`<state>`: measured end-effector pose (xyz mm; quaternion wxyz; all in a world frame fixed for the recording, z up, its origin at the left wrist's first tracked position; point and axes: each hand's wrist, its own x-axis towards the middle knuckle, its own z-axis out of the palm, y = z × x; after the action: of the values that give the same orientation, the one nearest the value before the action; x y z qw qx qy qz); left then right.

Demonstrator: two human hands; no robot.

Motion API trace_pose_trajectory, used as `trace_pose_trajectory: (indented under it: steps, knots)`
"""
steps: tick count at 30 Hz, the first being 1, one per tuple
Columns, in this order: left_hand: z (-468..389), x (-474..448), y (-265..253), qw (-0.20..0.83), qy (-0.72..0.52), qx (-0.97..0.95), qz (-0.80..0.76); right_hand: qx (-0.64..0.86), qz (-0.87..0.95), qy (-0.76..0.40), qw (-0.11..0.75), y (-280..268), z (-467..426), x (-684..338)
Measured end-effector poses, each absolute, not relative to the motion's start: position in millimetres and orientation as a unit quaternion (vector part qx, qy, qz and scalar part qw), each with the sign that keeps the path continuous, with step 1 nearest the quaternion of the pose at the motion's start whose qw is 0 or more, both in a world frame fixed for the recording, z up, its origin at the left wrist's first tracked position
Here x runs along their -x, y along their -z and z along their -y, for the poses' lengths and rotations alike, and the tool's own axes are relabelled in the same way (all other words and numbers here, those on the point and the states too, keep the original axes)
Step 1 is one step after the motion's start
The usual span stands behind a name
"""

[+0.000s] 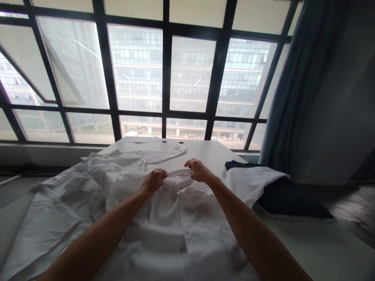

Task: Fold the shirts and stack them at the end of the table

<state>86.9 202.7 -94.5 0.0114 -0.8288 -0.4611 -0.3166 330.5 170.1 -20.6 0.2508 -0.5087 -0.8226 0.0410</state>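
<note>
A white button-up shirt lies spread in front of me, its front placket running down toward me. My left hand pinches the left end of the shirt's collar. At the collar's right end, my right hand grips the cloth between thumb and fingers, with some fingers raised. The collar stretches between both hands. One sleeve hangs over toward the right, across dark cloth. Parts of the shirt are hidden under my forearms.
More crumpled white garments cover the left side of the white table. Folded dark navy cloth sits at the right. Two dark round holes show near the far edge. Behind stand large windows and a blue-grey curtain.
</note>
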Motion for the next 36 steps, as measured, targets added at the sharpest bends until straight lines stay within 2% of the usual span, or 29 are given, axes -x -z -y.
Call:
trace_pose_trajectory:
  steps: [9, 13, 19, 21, 23, 26, 28, 31, 36]
  knots:
    - [-209, -91, 98, 0.001, 0.325, 0.815, 0.48, 0.601, 0.783, -0.078, 0.137, 21, -174, -349]
    - [-212, -95, 99, -0.063, 0.35, 0.764, 0.538, 0.616, 0.753, -0.151, 0.173, 30, -182, -348]
    - [-224, -93, 102, -0.211, 0.425, 0.68, 0.559, 0.591, 0.717, -0.278, 0.243, 38, -189, -350]
    - [-228, -93, 105, -0.242, 0.435, 0.666, 0.555, 0.584, 0.721, -0.252, 0.274, 37, -189, -352]
    - [-230, -92, 108, -0.26, 0.441, 0.661, 0.548, 0.567, 0.747, -0.17, 0.301, 33, -188, -355]
    - [-231, -92, 111, -0.28, 0.45, 0.656, 0.538, 0.477, 0.818, -0.098, 0.305, 26, -184, -358]
    - [-232, -91, 112, -0.285, 0.462, 0.648, 0.533, 0.426, 0.853, -0.11, 0.281, 24, -182, -359]
    - [-233, -91, 113, -0.294, 0.476, 0.635, 0.532, 0.425, 0.87, -0.126, 0.217, 28, -181, -358]
    - [-235, -91, 117, -0.321, 0.483, 0.615, 0.534, 0.484, 0.868, -0.031, 0.111, 39, -177, -350]
